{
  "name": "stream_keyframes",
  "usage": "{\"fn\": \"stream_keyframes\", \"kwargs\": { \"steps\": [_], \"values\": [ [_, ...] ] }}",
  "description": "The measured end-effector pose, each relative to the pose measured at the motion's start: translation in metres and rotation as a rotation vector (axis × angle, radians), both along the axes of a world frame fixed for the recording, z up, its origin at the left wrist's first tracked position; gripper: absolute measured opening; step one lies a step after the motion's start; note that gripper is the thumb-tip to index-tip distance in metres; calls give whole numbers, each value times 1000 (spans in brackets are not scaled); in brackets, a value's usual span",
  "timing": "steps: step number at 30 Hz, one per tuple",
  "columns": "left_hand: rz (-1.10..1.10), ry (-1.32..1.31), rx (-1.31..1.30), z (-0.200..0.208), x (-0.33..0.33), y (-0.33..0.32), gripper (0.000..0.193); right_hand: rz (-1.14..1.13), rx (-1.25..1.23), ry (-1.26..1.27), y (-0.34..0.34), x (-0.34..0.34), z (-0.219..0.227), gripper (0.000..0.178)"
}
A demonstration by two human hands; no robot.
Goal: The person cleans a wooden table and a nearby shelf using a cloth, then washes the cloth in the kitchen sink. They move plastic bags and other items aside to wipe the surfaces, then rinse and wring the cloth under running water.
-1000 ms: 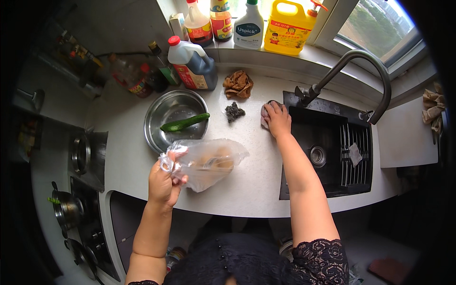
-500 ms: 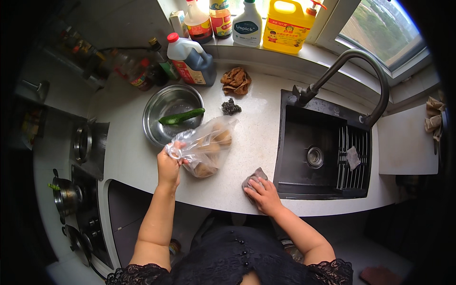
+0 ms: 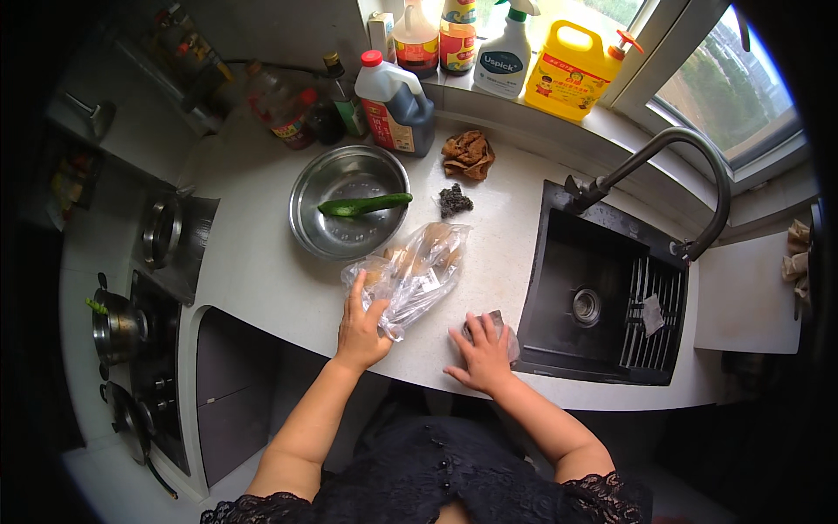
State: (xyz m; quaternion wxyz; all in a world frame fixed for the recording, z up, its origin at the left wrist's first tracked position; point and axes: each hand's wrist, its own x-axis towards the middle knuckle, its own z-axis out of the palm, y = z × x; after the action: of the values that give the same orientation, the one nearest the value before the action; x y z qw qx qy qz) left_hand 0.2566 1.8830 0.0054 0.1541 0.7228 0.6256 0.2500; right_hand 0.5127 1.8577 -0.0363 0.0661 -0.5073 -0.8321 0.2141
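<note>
A clear plastic bag (image 3: 428,278) with roundish tan-brown things inside rests on the counter. My left hand (image 3: 360,336) lies against the bag's near left side, index finger stretched out and thumb apart, touching it without gripping. What exactly the bag holds is blurred by the plastic. Close to the sink, my right hand (image 3: 482,354) lies flat with spread fingers over a grey-brown cloth (image 3: 509,342), which it partly covers. Beyond the bag stands a steel bowl (image 3: 305,223); a green cucumber (image 3: 362,205) lies in it, one end on the rim.
A black sink (image 3: 567,345) with a tall curved faucet (image 3: 724,188) is at the right. Brown crumpled dried food (image 3: 469,155) and a small dark clump (image 3: 455,201) lie behind the bag. A large sauce jug (image 3: 394,109) stands at the back, and a stove with pots (image 3: 118,332) is at the left.
My left hand has let go of the bag's gathered top and now rests at its side; the bag has settled on the counter. My right hand's fingers have spread over the cloth. The view has shifted.
</note>
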Motion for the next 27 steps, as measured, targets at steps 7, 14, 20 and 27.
{"fn": "stream_keyframes", "kwargs": {
  "steps": [7,14,20,27],
  "values": [
    [-51,-108,57,-3,-20,-23,82,401,297,10,-54,46,-32,49],
    [-30,-82,262,-9,-14,-21,85,110,-61,282,11,35,-44,35],
    [-32,245,239,-19,7,26,90,-322,249,118,65,-29,-7,61],
    [19,-978,-3,-5,26,66,29,-555,209,746,53,-70,-2,65]
  ]
}}
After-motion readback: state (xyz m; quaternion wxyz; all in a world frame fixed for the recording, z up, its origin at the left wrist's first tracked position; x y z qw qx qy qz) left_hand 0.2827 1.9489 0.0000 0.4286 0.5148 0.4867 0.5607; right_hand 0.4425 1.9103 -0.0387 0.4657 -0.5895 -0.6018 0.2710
